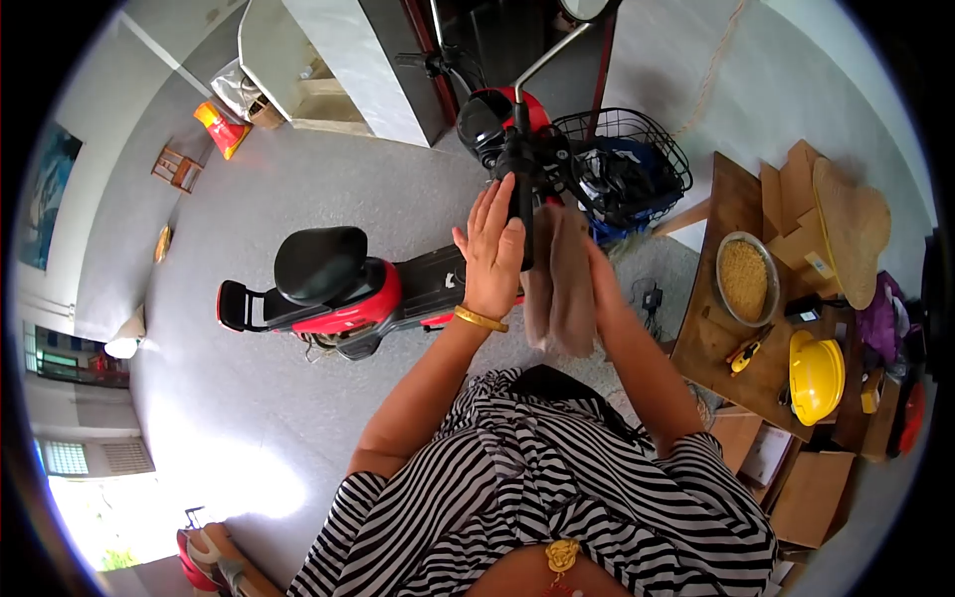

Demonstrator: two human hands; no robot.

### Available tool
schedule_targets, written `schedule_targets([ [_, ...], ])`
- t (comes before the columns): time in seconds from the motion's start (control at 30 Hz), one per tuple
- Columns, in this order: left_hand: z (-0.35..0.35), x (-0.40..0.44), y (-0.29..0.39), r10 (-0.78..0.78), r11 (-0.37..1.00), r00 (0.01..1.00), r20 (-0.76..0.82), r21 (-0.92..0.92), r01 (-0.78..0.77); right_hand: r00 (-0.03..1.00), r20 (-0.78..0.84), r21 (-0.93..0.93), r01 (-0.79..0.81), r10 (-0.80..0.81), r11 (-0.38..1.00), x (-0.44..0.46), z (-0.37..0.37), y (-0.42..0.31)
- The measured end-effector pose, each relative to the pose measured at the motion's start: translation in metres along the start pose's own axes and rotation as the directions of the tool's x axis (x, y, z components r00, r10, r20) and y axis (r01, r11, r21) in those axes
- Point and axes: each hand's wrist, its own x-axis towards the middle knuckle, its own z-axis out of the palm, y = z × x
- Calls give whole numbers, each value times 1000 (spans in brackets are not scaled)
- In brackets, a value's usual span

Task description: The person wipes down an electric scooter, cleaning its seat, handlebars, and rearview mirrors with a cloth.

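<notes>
A red and black electric scooter (383, 289) stands in front of me, its seat off to the left. My left hand (489, 244), with a gold bangle at the wrist, lies along the scooter's black handlebar grip (526, 224), fingers stretched out and thumb apart. A brown cloth (559, 284) hangs down just right of that grip. My right hand (603, 284) has hold of the cloth from its right side; most of its fingers are hidden behind the fabric. Above the hands, a mirror (585, 8) rises on its stalk from the handlebar.
At the scooter's front is a black wire basket (637, 164) with dark items inside. A wooden table (711, 328) on the right bears a bowl of grain (746, 279), a yellow hard hat (816, 378) and cardboard. Far left stand a small wooden chair (177, 169) and a red-yellow bag (221, 129).
</notes>
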Motion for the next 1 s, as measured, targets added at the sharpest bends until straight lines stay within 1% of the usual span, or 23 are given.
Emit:
schedule_targets([
  [0.03, 0, 0, -2, 24, 1000, 1000, -6, -13, -24, 990, 94, -8, 108, -107, 994, 14, -3, -8],
  [0.1, 0, 0, 0, 20, 1000, 1000, -1, -21, -20, 981, 162, 175, 82, -111, 981, 51, -1, -22],
  [0.13, 0, -1, 1, 14, 999, 1000, -1, -33, -14, 981, 161, 180, 76, -106, 981, 60, 6, -23],
  [0.17, -1, -1, 3, 8, 1000, 1000, -4, -28, -8, 991, 17, 48, 130, -131, 990, 68, 16, -22],
  [0.2, -2, 1, 5, -4, 1000, 1000, 3, -10, 4, 978, -120, -93, 161, -172, 983, 74, 23, -18],
  [0.27, -3, -1, 4, -21, 1000, 1000, -2, 8, 21, 977, -132, -70, 161, -169, 984, 76, 25, -12],
  [0.33, -2, 1, 0, 46, 999, 999, -9, 29, -45, 969, 9, -106, 247, -247, 963, 67, 22, -6],
  [0.37, -1, 0, -1, 54, 998, 998, -26, 29, -53, 965, -28, -155, 254, -262, 955, 59, 23, -4],
  [0.4, 0, -1, 0, 50, 998, 998, -39, 33, -49, 968, -20, -161, 245, -252, 956, 51, 21, -3],
  [0.47, -1, -2, 2, 21, 999, 1000, -20, 48, -20, 976, -67, -190, 192, -208, 963, 41, 15, -3],
  [0.5, -1, -1, 3, 30, 998, 999, -38, 54, -27, 980, -56, -197, 178, -192, 964, 42, 10, -7],
  [0.57, 4, 2, -1, 36, 996, 998, -58, 81, -32, 995, -26, -116, 88, -91, 989, 49, -7, -17],
  [0.6, 6, 4, -4, 46, 993, 997, -62, 108, -39, 998, -6, -125, 61, -63, 990, 52, -13, -21],
  [0.67, 9, 3, -9, 148, 989, 985, -87, 46, -144, 995, 60, -107, 84, -77, 991, 70, -18, -14],
  [0.73, 18, 1, -18, 253, 939, 960, -124, 272, -212, 931, 344, -247, 211, -118, 946, 72, -5, -7],
  [0.77, 19, 0, -14, 189, 913, 979, -73, 381, -148, 877, 481, -141, 62, 13, 988, 70, -4, -6],
  [0.8, 20, 1, -11, 134, 965, 983, -122, 240, -102, 786, 606, -57, -108, 120, 993, 72, 7, -4],
  [0.83, 26, 3, -12, 134, 961, 979, -156, 262, -89, 938, 226, 230, 213, -265, 950, 57, 60, 34],
  [0.87, 31, 6, -16, 137, 956, 980, -145, 279, -93, 815, -272, 318, 578, -512, 751, 38, 105, 75],
  [0.9, 29, 6, -16, 151, 958, 982, -116, 262, -116, 910, -181, 233, 408, -373, 883, 38, 84, 61],
  [0.93, 21, 3, -7, 82, 977, 994, -78, 203, -64, 982, -80, 140, 180, -171, 974, 48, 46, 38],
  [0.97, 20, 3, -14, 97, 989, 995, -34, 116, -92, 995, -65, 89, 81, -75, 993, 56, 30, 35],
  [1.0, 3, -1, -3, -6, 999, 995, 98, 49, 1, 998, -64, 56, 13, -10, 998, 64, 20, 36],
])
